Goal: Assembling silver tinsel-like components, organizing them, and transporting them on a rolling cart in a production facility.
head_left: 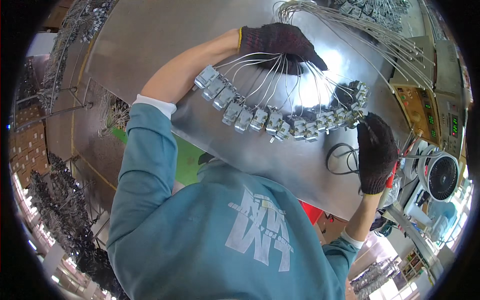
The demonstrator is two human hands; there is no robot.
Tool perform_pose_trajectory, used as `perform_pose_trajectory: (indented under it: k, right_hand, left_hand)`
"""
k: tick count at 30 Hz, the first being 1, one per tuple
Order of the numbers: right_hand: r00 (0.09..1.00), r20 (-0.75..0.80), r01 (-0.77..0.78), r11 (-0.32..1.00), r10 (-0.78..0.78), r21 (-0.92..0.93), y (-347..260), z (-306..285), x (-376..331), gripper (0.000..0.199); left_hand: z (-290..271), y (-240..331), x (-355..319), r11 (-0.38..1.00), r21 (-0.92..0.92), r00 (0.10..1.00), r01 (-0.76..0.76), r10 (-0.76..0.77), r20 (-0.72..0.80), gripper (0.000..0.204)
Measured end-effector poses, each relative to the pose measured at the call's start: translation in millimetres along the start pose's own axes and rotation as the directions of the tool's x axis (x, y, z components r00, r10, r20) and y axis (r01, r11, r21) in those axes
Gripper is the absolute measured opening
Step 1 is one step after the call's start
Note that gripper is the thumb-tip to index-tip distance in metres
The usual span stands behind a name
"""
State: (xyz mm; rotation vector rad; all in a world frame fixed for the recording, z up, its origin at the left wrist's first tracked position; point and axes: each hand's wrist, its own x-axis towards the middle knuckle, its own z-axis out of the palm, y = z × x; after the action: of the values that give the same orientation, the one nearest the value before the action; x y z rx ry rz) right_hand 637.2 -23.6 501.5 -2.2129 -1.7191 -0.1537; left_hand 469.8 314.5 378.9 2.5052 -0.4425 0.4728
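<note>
My left hand (282, 46), in a dark knitted glove, is closed around a bundle of thin pale cables (265, 90) above a metal-topped table. From the grip they fan out to an arc of small grey metal-cased parts (244, 120), which look like connectors. My right hand (376, 155), also gloved, is at the right end of this arc. Its fingertips are bent together against the last parts there; what exactly lies between them is hidden by the glove. Behind the left hand, the loose lengths of the cables (345, 25) run off toward the right.
The metal tabletop (150, 40) has a dark looped cord (341, 159) by my right hand. Instruments with lit displays (425, 112) stand along its right edge, near a small round fan (442, 176). More grey parts (372, 12) are heaped at the far right. Racks of hanging parts (65, 210) stand left.
</note>
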Motion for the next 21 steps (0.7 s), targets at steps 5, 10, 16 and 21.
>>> perform_pose_trajectory:
  k: [5, 10, 16, 21]
  right_hand:
    - [1.000, 0.014, 0.027, 0.999, -0.027, 0.029, 1, 1, 6, 0.028]
    - [0.975, -0.005, -0.208, 0.925, 0.221, 0.318, -10, 0, -10, 0.028]
    - [0.999, -0.013, -0.041, 0.993, 0.043, 0.111, -14, 1, -10, 0.028]
    - [0.999, 0.053, 0.008, 0.994, -0.014, 0.112, -21, -4, 2, 0.025]
  left_hand:
    - [6, -6, -4, 0.997, 0.063, 0.995, -0.044, 0.049, -0.082, 0.064]
    - [0, 2, -4, 0.998, 0.019, 0.999, 0.052, -0.052, -0.005, 0.063]
    - [-14, 11, 0, 1.000, 0.024, 0.999, 0.016, -0.015, -0.045, 0.055]
    - [-12, 12, -4, 0.998, 0.011, 0.998, 0.057, -0.056, -0.034, 0.047]
